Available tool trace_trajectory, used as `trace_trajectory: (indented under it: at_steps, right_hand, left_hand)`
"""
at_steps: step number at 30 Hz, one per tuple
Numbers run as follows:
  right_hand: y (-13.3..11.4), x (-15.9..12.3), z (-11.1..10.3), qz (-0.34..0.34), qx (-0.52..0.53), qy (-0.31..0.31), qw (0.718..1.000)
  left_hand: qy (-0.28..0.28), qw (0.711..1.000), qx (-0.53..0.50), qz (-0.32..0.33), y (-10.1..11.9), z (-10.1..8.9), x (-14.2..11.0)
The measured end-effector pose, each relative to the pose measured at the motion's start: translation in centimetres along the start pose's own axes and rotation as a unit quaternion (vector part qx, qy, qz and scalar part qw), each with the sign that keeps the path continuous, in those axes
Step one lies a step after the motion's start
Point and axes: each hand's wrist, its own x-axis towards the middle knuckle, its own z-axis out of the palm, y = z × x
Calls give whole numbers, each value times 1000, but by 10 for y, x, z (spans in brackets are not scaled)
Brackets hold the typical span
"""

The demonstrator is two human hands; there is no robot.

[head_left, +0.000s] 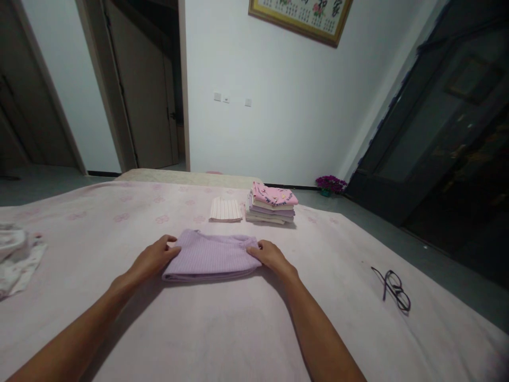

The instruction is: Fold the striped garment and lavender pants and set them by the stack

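Note:
A folded lilac ribbed garment (214,255) lies in front of me on the pale pink bedsheet; its exact kind does not show. My left hand (162,251) pinches its left edge, thumb on top and fingers at the side. At the opposite edge, my right hand (271,255) grips the right end, with the thumb over the cloth and the other fingers partly hidden behind it. Just beyond the garment lies a small folded striped cloth (225,210). Beside that stands a stack of folded clothes (271,204) with a pink printed piece on top.
The pink sheet (191,339) covers a wide, flat surface. Glasses (393,289) rest on it at the right. Crumpled white printed clothing (18,257) lies at the left edge. Purple flowers (331,183) stand on the floor near the wall, beyond the far edge.

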Motion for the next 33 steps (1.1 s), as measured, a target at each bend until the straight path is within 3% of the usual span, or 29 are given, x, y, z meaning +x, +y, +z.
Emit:
trace_trajectory:
  at_steps: [3,6,9,12,15,18,26,33]
  right_hand:
    - [-22,-7,1,0,-208,101,973]
    - [-49,-19,10,-85,-269,163,945]
    - [-68,-31,36,-187,-268,128,936]
    - [-66,-36,63,-231,-283,62,929]
    - [-48,-33,75,-231,-305,31,924]
    - [-30,-27,71,-237,-323,37,915]
    - [-18,-24,66,-217,-340,65,913]
    - [-18,-24,69,-209,-346,79,911]
  left_hand:
    - [71,993,72,61,-2,-5,-13]
    - [101,978,83,160,16,9,-19]
    - [68,961,119,240,39,34,-18]
    - [24,943,188,272,50,59,-16]
    - [13,931,251,266,47,75,-15]
    - [14,924,279,260,36,80,-15]
    - [6,934,282,220,16,67,-14]
    - [-1,951,279,130,4,56,-7]
